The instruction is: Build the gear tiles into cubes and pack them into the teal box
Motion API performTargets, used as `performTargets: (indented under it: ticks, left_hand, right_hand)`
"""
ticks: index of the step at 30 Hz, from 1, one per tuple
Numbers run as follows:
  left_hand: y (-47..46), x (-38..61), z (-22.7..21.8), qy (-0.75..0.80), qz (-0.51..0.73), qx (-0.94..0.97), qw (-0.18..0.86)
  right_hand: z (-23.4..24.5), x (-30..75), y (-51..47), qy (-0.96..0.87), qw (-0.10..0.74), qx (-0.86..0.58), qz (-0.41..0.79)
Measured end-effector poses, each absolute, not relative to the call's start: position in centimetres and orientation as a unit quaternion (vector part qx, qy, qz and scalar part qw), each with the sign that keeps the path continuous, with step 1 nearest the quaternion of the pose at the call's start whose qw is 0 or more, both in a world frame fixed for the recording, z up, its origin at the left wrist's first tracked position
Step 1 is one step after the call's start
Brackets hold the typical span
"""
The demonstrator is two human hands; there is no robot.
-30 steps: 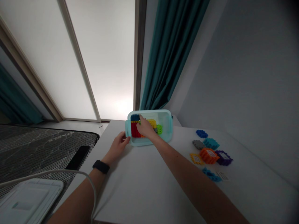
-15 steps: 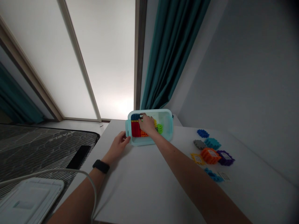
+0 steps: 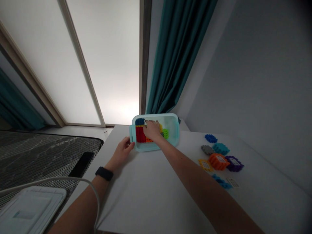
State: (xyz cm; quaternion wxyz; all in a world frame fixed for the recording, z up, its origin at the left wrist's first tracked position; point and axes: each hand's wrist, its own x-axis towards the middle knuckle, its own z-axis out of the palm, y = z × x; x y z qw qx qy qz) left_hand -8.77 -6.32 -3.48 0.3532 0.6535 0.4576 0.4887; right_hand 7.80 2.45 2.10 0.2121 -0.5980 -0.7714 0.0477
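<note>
A pale aqua plastic bin (image 3: 168, 115) sits at twelve o'clock, holding interlocking toy blocks (image 3: 139, 135). The right hand (image 3: 152, 130) has its fingers spread on them, grip unclear. The left hand (image 3: 123, 148) has half-curled fingers touching the bin's end, hold unclear. Seven gear-shaped pieces (image 3: 218, 162) lie at two o'clock.

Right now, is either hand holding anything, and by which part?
The left hand touches the pale blue tub's end handle, and the right hand is on the toy blocks inside; whether either grips cannot be told.

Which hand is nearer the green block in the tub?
Right. The right hand is inside the tub, just left of the green block; the left hand is farther off, beside the tub's left end.
</note>
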Motion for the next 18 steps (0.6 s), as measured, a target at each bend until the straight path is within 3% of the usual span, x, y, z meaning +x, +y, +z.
performTargets:
  ticks: [18]
  left_hand:
    - [-6.3, -8.7, -3.2, 0.462, 0.493, 0.642, 0.362]
  right_hand:
    - [1.8, 9.4, 0.1, -0.792, 0.267, -0.547, 0.049]
